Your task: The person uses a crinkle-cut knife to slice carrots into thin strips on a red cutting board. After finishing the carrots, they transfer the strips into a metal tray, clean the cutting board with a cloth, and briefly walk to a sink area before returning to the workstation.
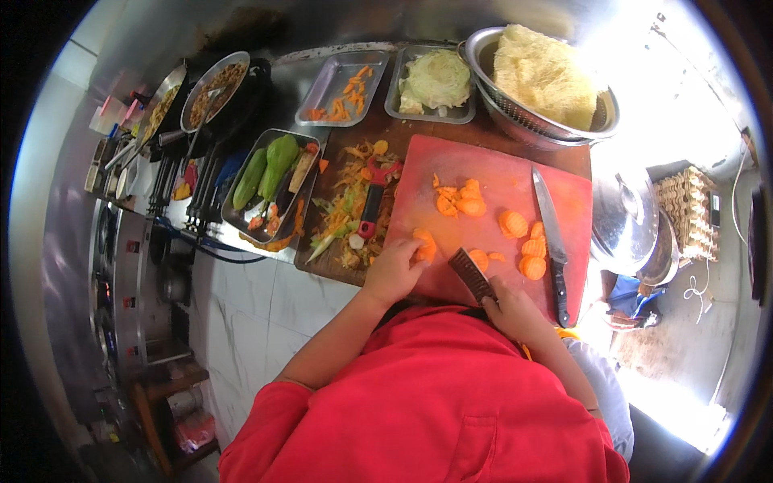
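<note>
My left hand (393, 270) is at the near left edge of the red cutting board (491, 173), its fingers closed on a crinkle-cut carrot piece (424, 243). In my right hand (513, 307) is a crinkle cutter (471, 274) with a dark, ridged blade, tilted over the near edge of the board. Beside the blade lie small carrot bits (479, 259). Farther up are a pile of carrot slices (463, 200) and more wavy carrot rounds (533, 251) to the right. A knife (550, 225) with a black handle lies along the board's right side.
Vegetable peelings and a red-and-black peeler (373, 201) lie left of the board. Metal trays hold green vegetables (278, 165), carrot strips (350, 97) and cabbage (435, 80). A colander (515, 113) with dry noodles stands behind. Pans (216, 88) are at left, egg trays (688, 213) at right.
</note>
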Tool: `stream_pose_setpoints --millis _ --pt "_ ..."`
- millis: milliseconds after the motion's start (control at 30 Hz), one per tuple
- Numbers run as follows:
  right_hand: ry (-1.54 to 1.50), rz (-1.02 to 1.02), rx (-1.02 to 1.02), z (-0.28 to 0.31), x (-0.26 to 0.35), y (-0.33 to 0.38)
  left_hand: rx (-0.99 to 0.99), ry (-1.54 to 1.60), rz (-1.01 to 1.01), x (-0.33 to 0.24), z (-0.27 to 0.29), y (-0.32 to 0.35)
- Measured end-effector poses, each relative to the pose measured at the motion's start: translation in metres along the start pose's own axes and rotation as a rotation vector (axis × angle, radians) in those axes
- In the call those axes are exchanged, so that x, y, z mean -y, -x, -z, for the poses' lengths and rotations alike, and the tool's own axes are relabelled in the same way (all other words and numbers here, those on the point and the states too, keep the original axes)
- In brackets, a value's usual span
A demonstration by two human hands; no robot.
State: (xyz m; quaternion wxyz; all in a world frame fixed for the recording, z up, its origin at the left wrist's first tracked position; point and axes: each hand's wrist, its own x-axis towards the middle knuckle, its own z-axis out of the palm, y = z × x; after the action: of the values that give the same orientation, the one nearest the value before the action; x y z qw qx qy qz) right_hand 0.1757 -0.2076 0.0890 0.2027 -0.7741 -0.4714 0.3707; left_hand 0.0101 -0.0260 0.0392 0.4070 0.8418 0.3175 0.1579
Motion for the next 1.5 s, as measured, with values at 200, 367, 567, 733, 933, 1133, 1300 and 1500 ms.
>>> stream_pose_setpoints --millis 200,367,567,733,933,1133,1300,1500 --pt "0.025 -0.051 -0.179 0.008 -0.031 -0.018 -0.005 -0.184 0.015 -0.007 0.006 -0.013" --pt "0.049 0.076 -0.229 0.006 -0.003 -0.031 -0.118 -0.216 -0.125 0.010 -0.006 -0.033" --pt "0.055 0.143 -0.291 -0.009 0.010 -0.066 -0.121 -0.290 -0.352 0.012 -0.005 -0.036" --pt "0.166 0.141 -0.187 -0.009 0.032 -0.089 -0.099 -0.315 -0.315 0.014 -0.010 -0.041" --pt "0.280 0.129 -0.158 -0.027 0.032 -0.109 -0.095 -0.252 -0.303 0.019 -0.016 -0.044" --pt "0.335 0.124 -0.112 -0.022 0.036 -0.122 -0.129 -0.219 -0.360 0.020 -0.013 -0.045" --pt "0.326 0.051 -0.004 -0.006 0.057 -0.106 0.010 -0.233 -0.251 0.025 -0.005 -0.042" --pt "0.424 0.002 0.004 -0.018 0.070 -0.100 0.076 -0.208 -0.288 0.029 -0.001 -0.041"
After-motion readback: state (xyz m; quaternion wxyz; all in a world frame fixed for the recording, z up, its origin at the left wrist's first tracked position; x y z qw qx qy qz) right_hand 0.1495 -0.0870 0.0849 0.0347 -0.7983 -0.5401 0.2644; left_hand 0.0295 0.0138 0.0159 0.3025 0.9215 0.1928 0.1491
